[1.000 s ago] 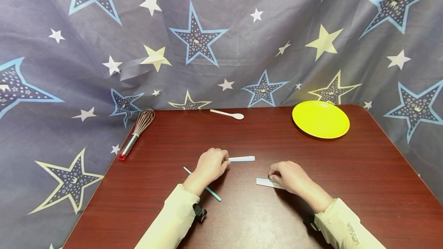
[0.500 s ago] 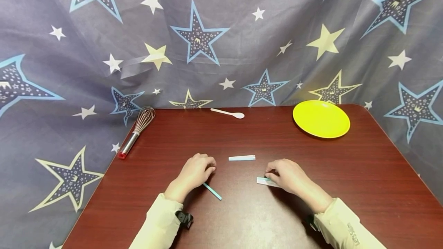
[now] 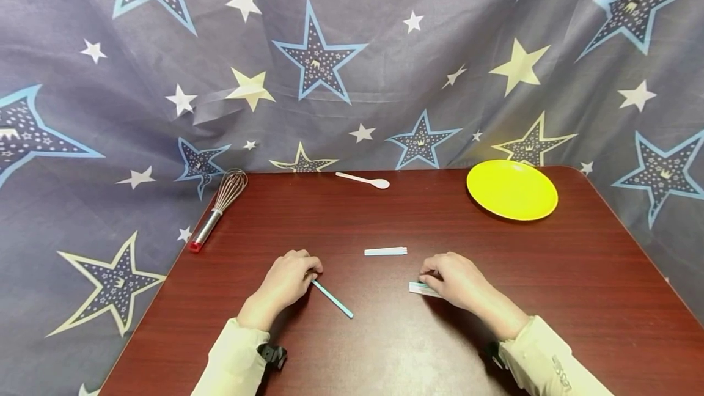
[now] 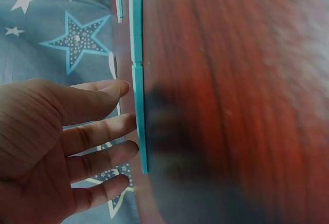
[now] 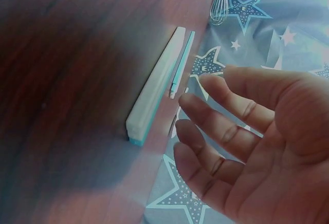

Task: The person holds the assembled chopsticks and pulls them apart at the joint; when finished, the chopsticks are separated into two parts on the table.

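My left hand (image 3: 287, 281) is over the far end of a thin teal stick (image 3: 334, 300), which lies slantwise on the table. In the left wrist view its fingers are spread, with the fingertips right at the side of the stick (image 4: 140, 111), which shows a joint along its length. My right hand (image 3: 458, 278), fingers loosely bent, hovers by a slim white-and-teal case (image 3: 422, 289) and partly hides it from the head view. The right wrist view shows the case (image 5: 156, 88) whole, apart from the fingers. Between the hands and farther back lies a small white-and-teal piece (image 3: 385, 251).
A whisk (image 3: 217, 209) with a red-tipped handle lies along the table's left edge. At the back edge is a white spoon (image 3: 363, 181). A yellow plate (image 3: 511, 191) sits at the back right. Star-patterned cloth (image 3: 352, 78) hangs behind the dark red-brown table (image 3: 385, 347).
My left hand has withdrawn from the small white-and-teal piece, going left and nearer to me, to the far end of the teal stick. My right hand has shifted slightly left.
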Demonstrator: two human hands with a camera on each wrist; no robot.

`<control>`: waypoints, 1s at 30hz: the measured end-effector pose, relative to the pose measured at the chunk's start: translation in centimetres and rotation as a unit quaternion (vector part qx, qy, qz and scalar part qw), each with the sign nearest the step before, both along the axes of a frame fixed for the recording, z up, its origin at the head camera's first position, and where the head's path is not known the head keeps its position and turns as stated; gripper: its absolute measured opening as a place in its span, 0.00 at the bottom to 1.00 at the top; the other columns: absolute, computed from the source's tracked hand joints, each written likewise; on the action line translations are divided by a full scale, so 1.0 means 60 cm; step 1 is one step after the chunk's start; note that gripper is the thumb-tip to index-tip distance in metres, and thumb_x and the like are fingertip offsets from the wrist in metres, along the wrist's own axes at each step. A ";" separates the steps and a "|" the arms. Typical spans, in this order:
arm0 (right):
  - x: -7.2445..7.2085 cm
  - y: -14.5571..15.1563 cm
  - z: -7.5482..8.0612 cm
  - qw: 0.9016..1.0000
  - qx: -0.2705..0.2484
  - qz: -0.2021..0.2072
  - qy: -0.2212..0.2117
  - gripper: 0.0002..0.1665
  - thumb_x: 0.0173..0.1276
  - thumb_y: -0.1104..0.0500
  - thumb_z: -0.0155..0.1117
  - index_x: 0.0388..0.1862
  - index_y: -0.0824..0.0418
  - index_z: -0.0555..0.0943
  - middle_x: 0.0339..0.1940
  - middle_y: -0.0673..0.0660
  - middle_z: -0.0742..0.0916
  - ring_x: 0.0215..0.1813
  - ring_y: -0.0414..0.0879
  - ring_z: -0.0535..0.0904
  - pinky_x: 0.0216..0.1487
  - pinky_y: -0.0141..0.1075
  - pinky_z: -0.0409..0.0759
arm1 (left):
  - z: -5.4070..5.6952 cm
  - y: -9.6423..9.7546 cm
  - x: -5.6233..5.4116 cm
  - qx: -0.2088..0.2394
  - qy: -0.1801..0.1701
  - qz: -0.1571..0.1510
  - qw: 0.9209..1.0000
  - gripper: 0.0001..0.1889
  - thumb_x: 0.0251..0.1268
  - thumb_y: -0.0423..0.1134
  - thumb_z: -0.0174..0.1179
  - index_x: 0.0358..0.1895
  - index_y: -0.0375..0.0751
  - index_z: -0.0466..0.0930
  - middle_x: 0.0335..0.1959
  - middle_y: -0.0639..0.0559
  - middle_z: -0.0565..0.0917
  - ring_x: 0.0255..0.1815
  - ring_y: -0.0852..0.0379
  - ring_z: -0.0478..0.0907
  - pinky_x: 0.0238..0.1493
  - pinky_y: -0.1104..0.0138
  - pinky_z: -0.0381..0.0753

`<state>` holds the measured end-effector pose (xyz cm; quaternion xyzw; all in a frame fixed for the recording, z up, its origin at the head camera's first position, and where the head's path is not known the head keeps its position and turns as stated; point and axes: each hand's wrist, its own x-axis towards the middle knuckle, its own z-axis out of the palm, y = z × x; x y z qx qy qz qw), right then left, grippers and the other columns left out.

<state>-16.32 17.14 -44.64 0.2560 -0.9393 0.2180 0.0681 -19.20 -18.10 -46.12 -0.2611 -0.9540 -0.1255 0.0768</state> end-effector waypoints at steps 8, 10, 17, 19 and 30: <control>0.002 -0.001 0.001 1.000 -0.003 0.008 0.010 0.06 0.60 0.58 0.71 0.26 0.48 0.82 0.25 0.38 0.81 0.29 0.38 0.75 0.33 0.37 0.74 | -0.001 -0.012 0.009 -0.008 0.014 -0.009 1.000 0.15 0.44 0.24 0.68 0.31 0.51 0.84 0.31 0.55 0.80 0.36 0.48 0.77 0.34 0.53 0.73; 0.002 -0.001 0.001 1.000 -0.003 0.009 0.010 0.06 0.60 0.57 0.71 0.26 0.47 0.82 0.25 0.38 0.81 0.29 0.38 0.75 0.33 0.37 0.74 | 0.000 -0.013 0.011 -0.009 0.017 -0.014 1.000 0.16 0.43 0.22 0.68 0.31 0.50 0.84 0.31 0.55 0.80 0.36 0.48 0.77 0.34 0.54 0.73; 0.003 -0.002 0.001 1.000 -0.004 0.009 0.009 0.06 0.60 0.57 0.71 0.26 0.47 0.82 0.25 0.39 0.82 0.30 0.39 0.75 0.33 0.37 0.74 | -0.004 -0.011 0.012 -0.023 0.018 -0.022 0.999 0.17 0.38 0.23 0.72 0.30 0.50 0.82 0.30 0.55 0.76 0.36 0.47 0.76 0.34 0.54 0.73; 0.003 -0.003 0.001 1.000 -0.005 0.009 0.010 0.06 0.60 0.57 0.71 0.26 0.48 0.82 0.25 0.39 0.82 0.30 0.39 0.75 0.33 0.37 0.74 | -0.005 -0.010 0.013 -0.029 0.022 -0.021 0.999 0.17 0.37 0.24 0.73 0.28 0.50 0.81 0.30 0.56 0.75 0.36 0.48 0.76 0.33 0.54 0.73; 0.008 -0.004 0.003 1.000 -0.008 0.002 0.005 0.05 0.60 0.58 0.71 0.26 0.49 0.83 0.24 0.39 0.81 0.28 0.38 0.73 0.31 0.35 0.72 | -0.005 -0.008 0.012 -0.045 0.064 -0.045 0.996 0.15 0.40 0.27 0.73 0.21 0.51 0.77 0.24 0.57 0.71 0.27 0.52 0.74 0.27 0.59 0.72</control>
